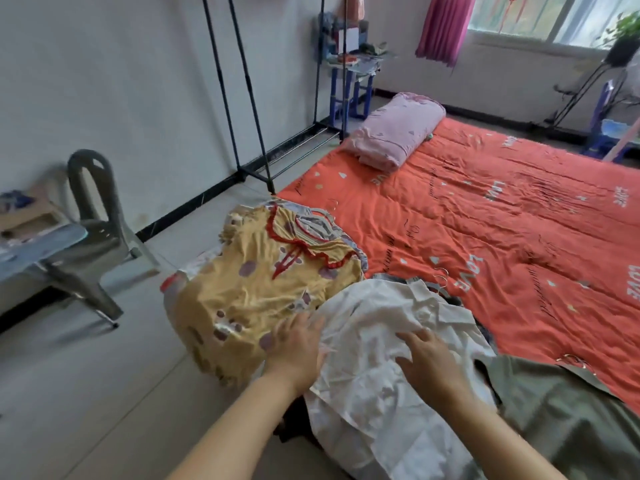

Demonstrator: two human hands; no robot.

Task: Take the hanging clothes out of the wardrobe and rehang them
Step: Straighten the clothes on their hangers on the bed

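My left grip [296,348] and right grip [429,362] lie flat on the white shirt [363,403], fingers spread, holding nothing. The shirt lies on the bed's [502,220] near left edge, touching the yellow dress [263,282] to its left.

Bright daylight enters through the window [554,19] at upper right, which glares pale. Shadows are soft. Wide-angle bending curves the clothes rack [242,81] poles; the chair [93,216] at left looks smeared.
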